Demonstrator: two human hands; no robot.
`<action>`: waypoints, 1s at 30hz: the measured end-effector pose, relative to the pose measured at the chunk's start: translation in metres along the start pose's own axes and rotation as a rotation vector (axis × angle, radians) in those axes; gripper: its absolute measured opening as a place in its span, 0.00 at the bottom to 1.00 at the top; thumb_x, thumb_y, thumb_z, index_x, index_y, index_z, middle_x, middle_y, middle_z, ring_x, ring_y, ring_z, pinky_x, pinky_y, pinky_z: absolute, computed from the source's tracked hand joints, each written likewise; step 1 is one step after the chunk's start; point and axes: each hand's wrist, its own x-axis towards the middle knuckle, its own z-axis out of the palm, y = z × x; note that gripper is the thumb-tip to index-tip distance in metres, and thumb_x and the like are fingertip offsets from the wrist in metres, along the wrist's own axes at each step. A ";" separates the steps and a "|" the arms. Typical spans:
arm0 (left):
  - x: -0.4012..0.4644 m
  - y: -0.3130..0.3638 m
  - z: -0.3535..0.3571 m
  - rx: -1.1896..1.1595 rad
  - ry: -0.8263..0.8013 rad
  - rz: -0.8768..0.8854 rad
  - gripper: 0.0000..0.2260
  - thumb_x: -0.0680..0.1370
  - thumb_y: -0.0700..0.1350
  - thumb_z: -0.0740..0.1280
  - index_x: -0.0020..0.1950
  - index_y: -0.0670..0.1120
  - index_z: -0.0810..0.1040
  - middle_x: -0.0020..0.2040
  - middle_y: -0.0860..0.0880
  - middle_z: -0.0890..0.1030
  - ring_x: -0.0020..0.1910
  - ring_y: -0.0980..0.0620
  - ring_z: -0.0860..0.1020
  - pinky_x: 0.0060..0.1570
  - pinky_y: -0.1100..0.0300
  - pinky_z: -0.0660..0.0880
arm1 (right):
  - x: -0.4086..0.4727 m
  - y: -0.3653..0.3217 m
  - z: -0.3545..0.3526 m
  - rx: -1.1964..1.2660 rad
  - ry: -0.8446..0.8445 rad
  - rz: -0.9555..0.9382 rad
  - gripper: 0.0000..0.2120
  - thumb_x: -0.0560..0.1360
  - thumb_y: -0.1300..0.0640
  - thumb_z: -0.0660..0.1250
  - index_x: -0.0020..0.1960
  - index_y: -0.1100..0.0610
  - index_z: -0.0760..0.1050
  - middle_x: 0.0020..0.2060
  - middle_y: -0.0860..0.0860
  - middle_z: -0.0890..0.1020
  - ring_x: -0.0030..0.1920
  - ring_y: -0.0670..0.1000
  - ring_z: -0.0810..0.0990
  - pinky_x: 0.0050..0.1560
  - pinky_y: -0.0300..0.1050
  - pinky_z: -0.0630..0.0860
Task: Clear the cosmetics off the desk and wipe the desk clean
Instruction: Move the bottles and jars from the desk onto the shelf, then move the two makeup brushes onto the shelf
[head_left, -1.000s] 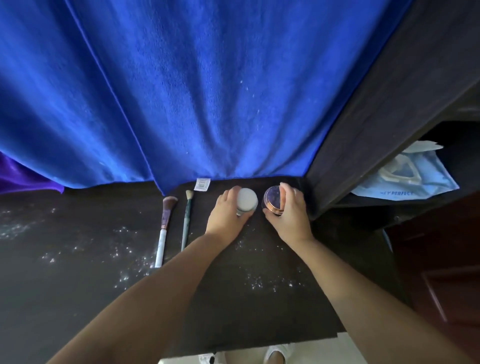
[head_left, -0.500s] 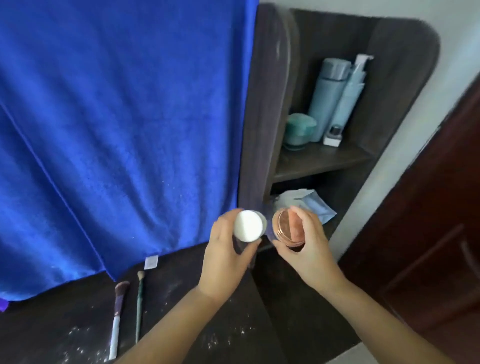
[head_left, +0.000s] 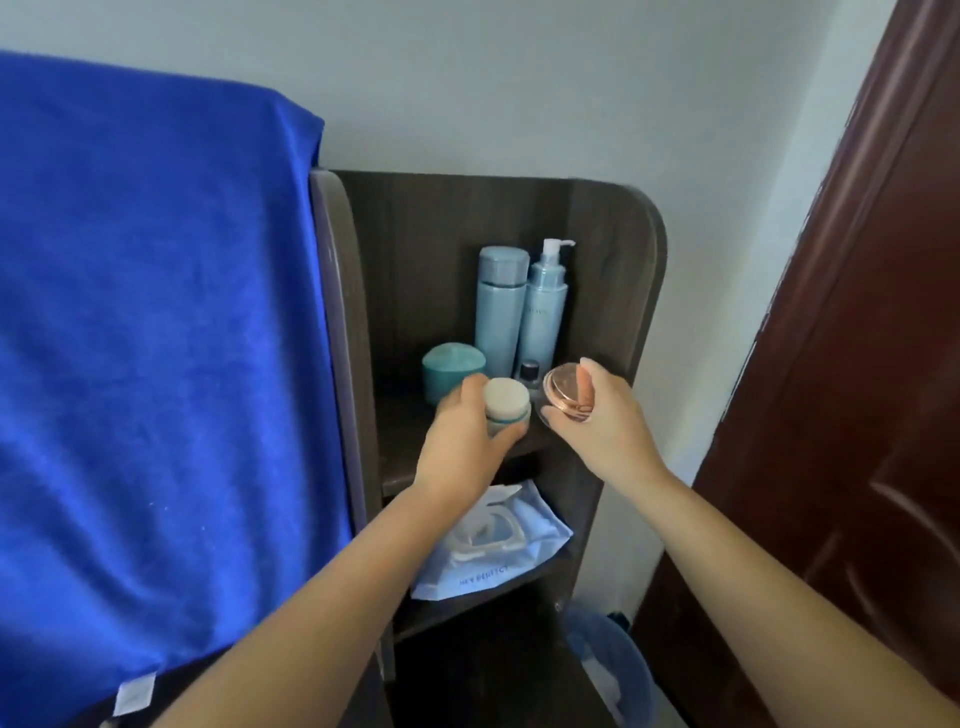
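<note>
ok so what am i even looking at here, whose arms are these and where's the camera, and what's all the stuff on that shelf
There is no machine here. A person wears a wide-angle camera on the head, so you look forward and down along their own two bare arms.

The left hand grips a small jar with a white lid. The right hand holds a round rose-gold compact. Both are held at the upper shelf of a dark wooden side unit.

Already standing on that shelf: a teal jar, a tall pale blue bottle, a pump bottle beside it, and a tiny dark-capped bottle.

On the shelf below lies a light blue wipes pack. A blue towel hangs on the left, a dark red door stands on the right, and a blue bin sits on the floor.
</note>
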 end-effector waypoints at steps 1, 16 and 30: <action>0.001 -0.002 0.003 0.017 0.006 -0.005 0.21 0.71 0.49 0.72 0.60 0.44 0.69 0.57 0.44 0.75 0.57 0.46 0.73 0.55 0.55 0.71 | 0.003 0.002 0.003 -0.012 -0.005 -0.003 0.32 0.70 0.51 0.72 0.69 0.57 0.63 0.63 0.56 0.71 0.63 0.55 0.70 0.57 0.40 0.65; -0.056 -0.006 -0.023 0.136 0.211 0.284 0.19 0.74 0.48 0.65 0.64 0.48 0.67 0.54 0.48 0.74 0.53 0.54 0.72 0.46 0.65 0.71 | -0.036 -0.024 0.015 0.009 0.184 -0.412 0.20 0.74 0.51 0.64 0.63 0.59 0.70 0.64 0.56 0.73 0.65 0.54 0.69 0.65 0.50 0.68; -0.323 -0.259 -0.188 0.379 0.086 -0.882 0.07 0.77 0.47 0.62 0.52 0.46 0.71 0.49 0.48 0.78 0.50 0.44 0.76 0.44 0.53 0.71 | -0.254 -0.137 0.261 0.137 -0.885 -0.215 0.09 0.75 0.53 0.63 0.55 0.53 0.74 0.42 0.46 0.81 0.45 0.49 0.79 0.45 0.46 0.73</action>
